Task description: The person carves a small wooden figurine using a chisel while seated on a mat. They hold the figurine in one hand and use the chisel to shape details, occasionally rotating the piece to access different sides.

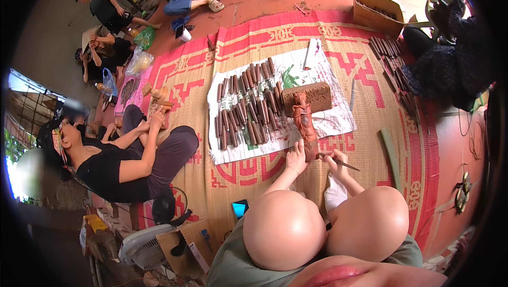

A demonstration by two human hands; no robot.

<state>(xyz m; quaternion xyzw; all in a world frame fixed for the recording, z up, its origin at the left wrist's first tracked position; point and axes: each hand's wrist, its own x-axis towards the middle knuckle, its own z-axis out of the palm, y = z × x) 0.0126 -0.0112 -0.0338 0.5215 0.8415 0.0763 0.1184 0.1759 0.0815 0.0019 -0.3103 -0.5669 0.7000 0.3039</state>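
Carved wooden figure (305, 124) stands on the mat, long axis running near to far; its details are blurred. Left hand (297, 157) clasps its base, right hand (335, 161) pinches a thin chisel (342, 163).

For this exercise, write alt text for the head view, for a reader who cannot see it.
Seated on a woven mat, a person steadies a reddish wooden figurine with the left hand and works its base with a thin tool in the right hand; rows of chisels lie beside it.

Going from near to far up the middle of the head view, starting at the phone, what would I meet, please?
Phone → left hand → carved wooden figure → wooden block → cardboard box.
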